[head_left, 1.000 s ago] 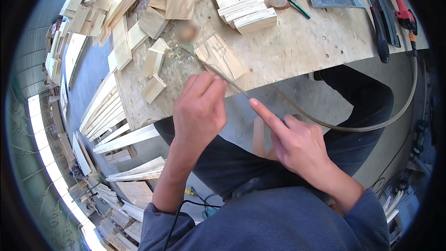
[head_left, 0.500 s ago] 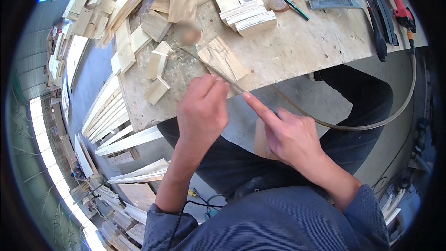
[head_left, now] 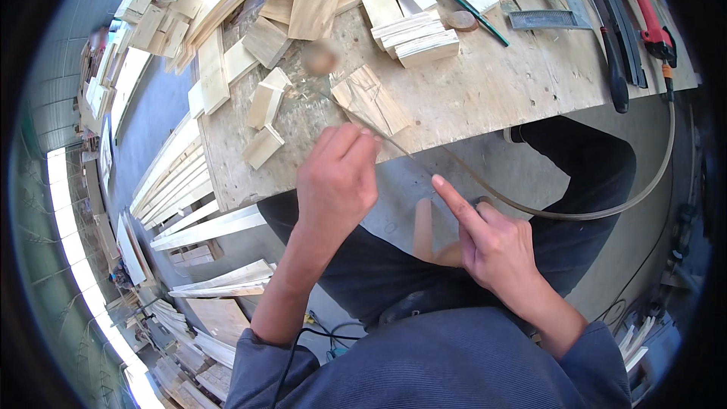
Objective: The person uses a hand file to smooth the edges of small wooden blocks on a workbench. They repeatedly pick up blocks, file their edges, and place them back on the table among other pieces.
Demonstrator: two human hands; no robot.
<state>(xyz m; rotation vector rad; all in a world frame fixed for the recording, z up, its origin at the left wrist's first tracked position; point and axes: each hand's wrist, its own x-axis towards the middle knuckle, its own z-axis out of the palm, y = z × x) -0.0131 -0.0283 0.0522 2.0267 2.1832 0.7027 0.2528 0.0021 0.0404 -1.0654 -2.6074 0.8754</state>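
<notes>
Far left, below the tabletop's edge (head_left: 227,182), long pale wood strips (head_left: 170,182) lie stacked on the floor. On the tabletop itself sit small offcut blocks (head_left: 265,102), with a fan of thin wood slats (head_left: 371,98) just to their right.

The step in hand looks like working a thin bent strip (head_left: 530,208), a long narrow band that runs from the tabletop near the slats, passes under the left hand, sweeps out in a wide curve over the person's lap and rises toward the right edge of the tabletop. The next move seems to call for a steady pinch at one point while the other hand guides the curve, without kinking the band.

The left hand (head_left: 337,182) is nearly closed, fingertips drawn together on the strip at the tabletop's edge. The right hand (head_left: 496,246) is partly curled with its forefinger stretched out straight, pointing up toward the strip; whether the fingertip touches it I cannot tell. A blurred piece of wood (head_left: 424,231) shows just beside this hand.

Farther right lie a steel square (head_left: 541,19) and a red-handled tool (head_left: 644,0).
</notes>
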